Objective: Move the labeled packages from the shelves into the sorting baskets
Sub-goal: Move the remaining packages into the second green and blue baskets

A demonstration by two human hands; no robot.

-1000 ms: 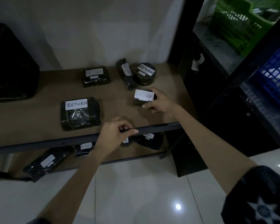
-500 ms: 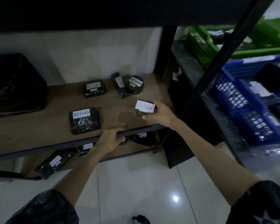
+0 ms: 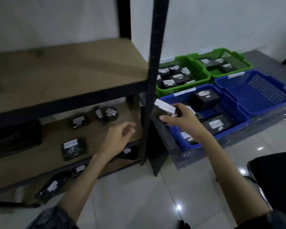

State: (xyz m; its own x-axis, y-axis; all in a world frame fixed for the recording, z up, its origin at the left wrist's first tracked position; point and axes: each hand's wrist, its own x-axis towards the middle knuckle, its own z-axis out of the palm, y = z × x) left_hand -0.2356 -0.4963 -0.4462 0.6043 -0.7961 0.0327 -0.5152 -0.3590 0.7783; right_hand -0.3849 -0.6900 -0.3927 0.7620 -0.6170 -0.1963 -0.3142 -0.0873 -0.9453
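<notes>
Now right hand (image 3: 182, 119) grips the labeled package (image 3: 163, 111) above the blue basket (image 3: 177, 138); left hand (image 3: 118, 139) hangs loosely curled.

Both forearms were bare from wrist to above the elbow, and the left hand (image 3: 118, 139) and right hand (image 3: 182, 120) wore no gloves, rings or watch that could be made out. A short dark sleeve (image 3: 51, 218) covered the left upper arm at the bottom edge of the view, its fabric showing a faint mottled, lighter pattern against a near-black ground. The right upper arm wore a matching dark short sleeve (image 3: 264, 219), seen only as a blurred strip in the bottom right corner, its details too dim to tell
</notes>
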